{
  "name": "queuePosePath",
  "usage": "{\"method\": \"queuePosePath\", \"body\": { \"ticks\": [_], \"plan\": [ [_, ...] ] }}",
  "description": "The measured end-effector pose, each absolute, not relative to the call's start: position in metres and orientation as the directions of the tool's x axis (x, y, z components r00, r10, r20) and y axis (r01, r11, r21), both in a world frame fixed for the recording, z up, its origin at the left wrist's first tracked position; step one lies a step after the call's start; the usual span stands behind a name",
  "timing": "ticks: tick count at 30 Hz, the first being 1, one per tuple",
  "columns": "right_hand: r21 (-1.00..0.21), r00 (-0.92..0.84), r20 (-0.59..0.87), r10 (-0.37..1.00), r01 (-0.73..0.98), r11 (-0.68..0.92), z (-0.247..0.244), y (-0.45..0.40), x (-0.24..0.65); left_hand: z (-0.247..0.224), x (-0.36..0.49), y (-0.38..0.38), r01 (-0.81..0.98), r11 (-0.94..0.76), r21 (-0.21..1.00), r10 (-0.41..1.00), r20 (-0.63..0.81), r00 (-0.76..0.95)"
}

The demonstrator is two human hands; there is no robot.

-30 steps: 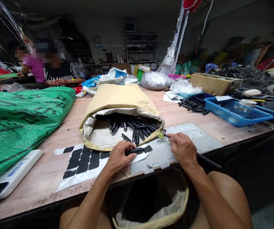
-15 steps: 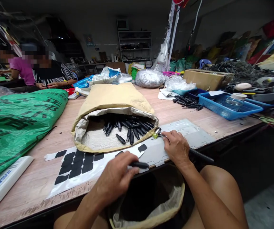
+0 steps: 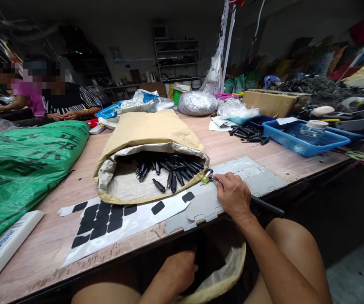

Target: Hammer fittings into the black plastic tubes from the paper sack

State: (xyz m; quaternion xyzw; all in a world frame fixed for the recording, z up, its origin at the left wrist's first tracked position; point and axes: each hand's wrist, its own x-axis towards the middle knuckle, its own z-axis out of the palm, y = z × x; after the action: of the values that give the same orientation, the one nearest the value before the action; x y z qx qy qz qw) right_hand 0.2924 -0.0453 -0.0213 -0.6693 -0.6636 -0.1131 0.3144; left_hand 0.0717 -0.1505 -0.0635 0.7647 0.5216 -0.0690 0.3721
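My right hand [image 3: 234, 193] is closed around a ratchet wrench [image 3: 214, 177] at the table's front edge. The wrench's chrome head carries a yellow-green piece, and its black handle sticks out past my wrist. Below the edge, my left hand [image 3: 180, 270] is inside the mouth of a lower sack [image 3: 232, 272] between my knees. Its fingers look curled, but shadow hides what they hold, if anything. On the table a tan sack [image 3: 156, 126] lies with its mouth towards me, full of black cylindrical parts [image 3: 173, 182]. A white sheet with black rounded-square stickers [image 3: 98, 221] lies in front of it.
A green woven bag [image 3: 33, 156] and a white scale [image 3: 9, 247] are on the left. A grey board [image 3: 251, 177] lies under my right hand. Farther right are loose black parts [image 3: 248, 134] and a blue tray [image 3: 299, 145]. Two people sit at the far left.
My left hand has moved down from the table edge, with the black part it held, into the lower sack's mouth. A sticker it covered now shows. My right hand has hardly moved.
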Motion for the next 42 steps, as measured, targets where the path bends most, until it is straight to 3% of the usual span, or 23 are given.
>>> {"method": "queuePosePath", "body": {
  "ticks": [2,4,6,9,12,14,17,24,31,37,42],
  "plan": [
    [-0.273,0.091,0.570,0.816,0.958,0.084,-0.021,-0.045,0.292,-0.022,0.067,-0.146,0.808,-0.270,0.523,0.720,-0.447,0.530],
    [-0.277,0.092,0.570,0.817,0.957,0.085,-0.021,-0.045,0.292,0.023,0.056,-0.133,0.696,-0.321,0.642,0.677,-0.358,0.642],
    [-0.279,0.097,0.566,0.819,0.957,0.080,-0.021,-0.045,0.293,0.056,0.038,-0.111,0.630,-0.328,0.704,0.721,-0.244,0.648],
    [-0.279,0.103,0.559,0.823,0.958,0.070,-0.021,-0.045,0.292,0.067,0.007,-0.064,0.724,-0.358,0.589,0.910,0.045,0.413],
    [-0.285,0.104,0.557,0.824,0.956,0.072,-0.020,-0.045,0.292,0.047,-0.018,-0.021,0.829,-0.399,0.391,0.914,0.238,0.328],
    [-0.290,0.100,0.557,0.825,0.954,0.081,-0.020,-0.045,0.292,0.032,-0.028,-0.004,0.845,-0.421,0.330,0.904,0.232,0.360],
    [-0.290,0.094,0.556,0.826,0.953,0.087,-0.020,-0.046,0.292,0.025,-0.033,-0.003,0.844,-0.407,0.350,0.913,0.174,0.368],
    [-0.287,0.091,0.559,0.824,0.954,0.090,-0.021,-0.046,0.292,0.030,-0.008,-0.045,0.740,-0.353,0.572,0.934,0.176,0.310],
    [-0.311,0.078,0.542,0.837,0.943,0.114,-0.016,-0.046,0.295,0.008,0.002,-0.050,0.670,-0.343,0.658,0.937,0.185,0.297],
    [-0.535,0.159,0.618,0.770,0.803,0.264,0.006,-0.067,0.281,0.009,0.000,-0.052,0.665,-0.372,0.647,0.925,0.198,0.325],
    [-0.717,0.000,0.540,0.842,0.524,0.460,0.018,-0.085,0.246,0.008,0.001,-0.052,0.663,-0.349,0.662,0.935,0.196,0.297]
  ]
}}
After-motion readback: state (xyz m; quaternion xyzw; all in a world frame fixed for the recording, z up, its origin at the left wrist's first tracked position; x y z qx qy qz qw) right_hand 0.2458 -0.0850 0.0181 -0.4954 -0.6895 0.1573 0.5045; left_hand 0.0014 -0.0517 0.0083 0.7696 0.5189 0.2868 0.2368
